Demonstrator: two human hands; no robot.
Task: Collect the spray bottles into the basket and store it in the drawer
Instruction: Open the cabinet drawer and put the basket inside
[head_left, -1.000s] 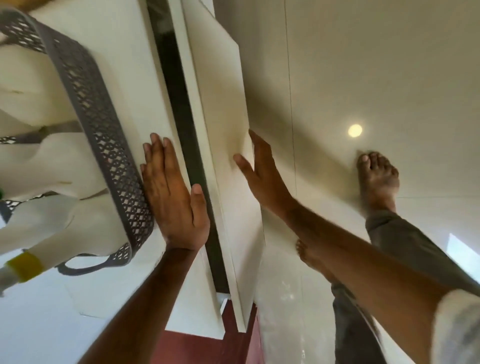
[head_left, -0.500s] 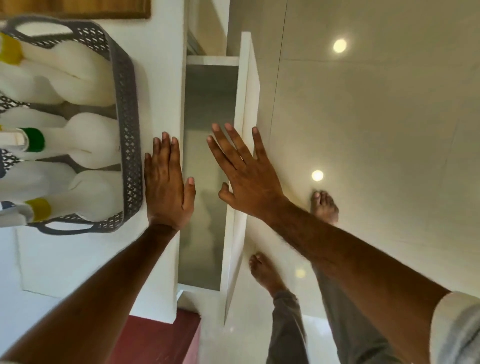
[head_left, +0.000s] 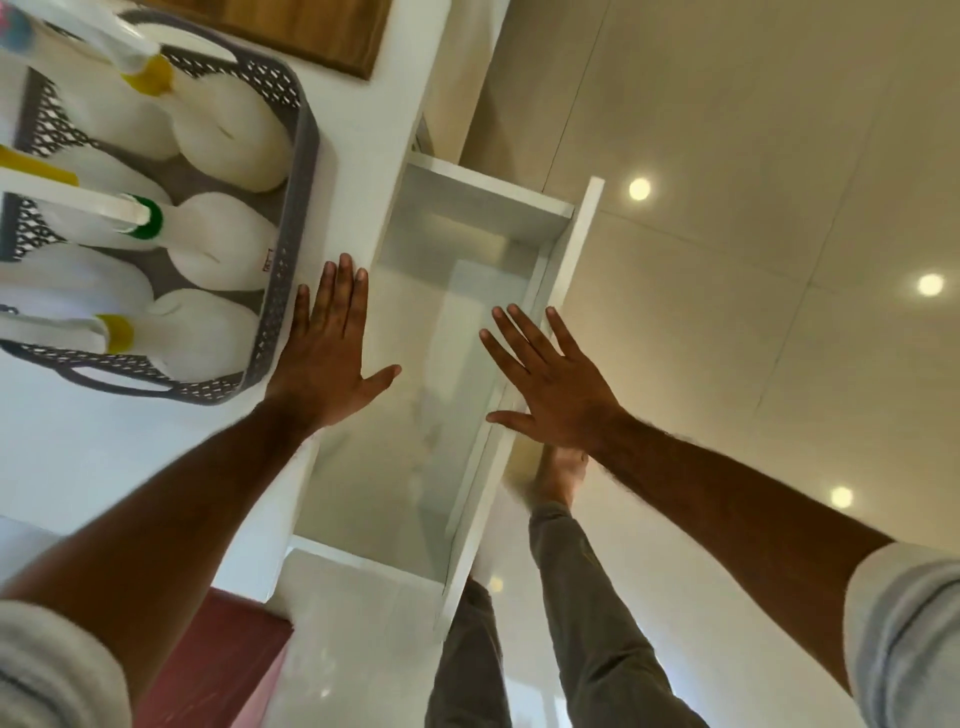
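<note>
Both hands flat, fingers straight & spread: left (head_left: 324, 358), right (head_left: 553, 387), forearms extended fwd.

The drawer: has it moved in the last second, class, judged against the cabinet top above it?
Yes. The drawer has slid outward from under the cabinet top: a second ago only a dark slit showed, now its whole bare inside is exposed.

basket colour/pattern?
Grey, with a perforated lattice wall: the basket on the white counter, seen in the head view, the only one.
</note>
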